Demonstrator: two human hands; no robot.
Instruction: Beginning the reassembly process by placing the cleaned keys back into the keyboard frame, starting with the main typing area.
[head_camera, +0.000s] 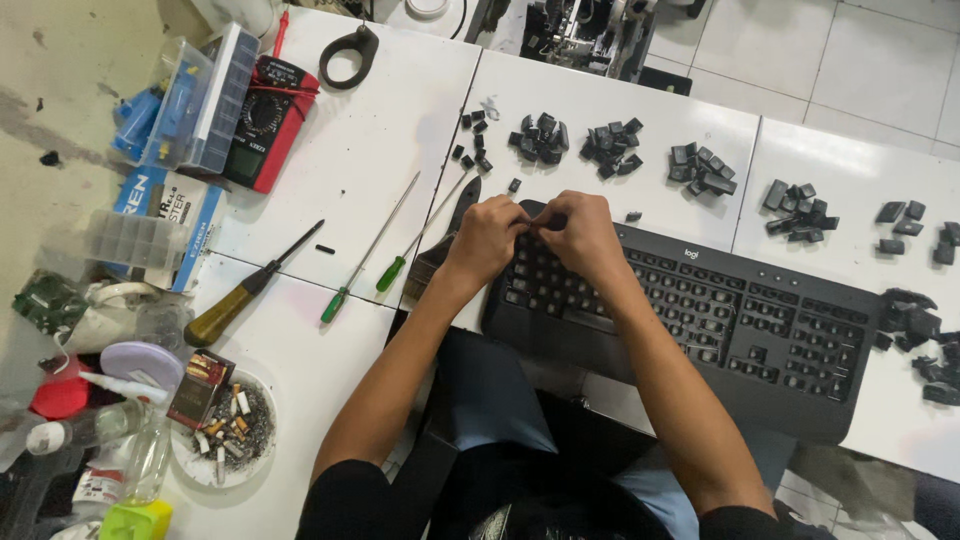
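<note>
A black keyboard (720, 320) with its keycaps stripped off lies across the white table, its front edge over my lap. My left hand (487, 238) and my right hand (580, 232) meet over its top left corner, fingertips pinched together on something small that I cannot make out. Several piles of loose black keycaps (541, 138) lie in a row on the table beyond the keyboard, and more keycaps (920, 335) sit at the right edge.
Two green-handled screwdrivers (367, 262), a wooden-handled screwdriver (243, 291) and a brush (440, 250) lie left of my hands. Further left are a red multimeter (268, 122), clear parts boxes (200, 95), an ashtray (232, 432), bottles and clutter.
</note>
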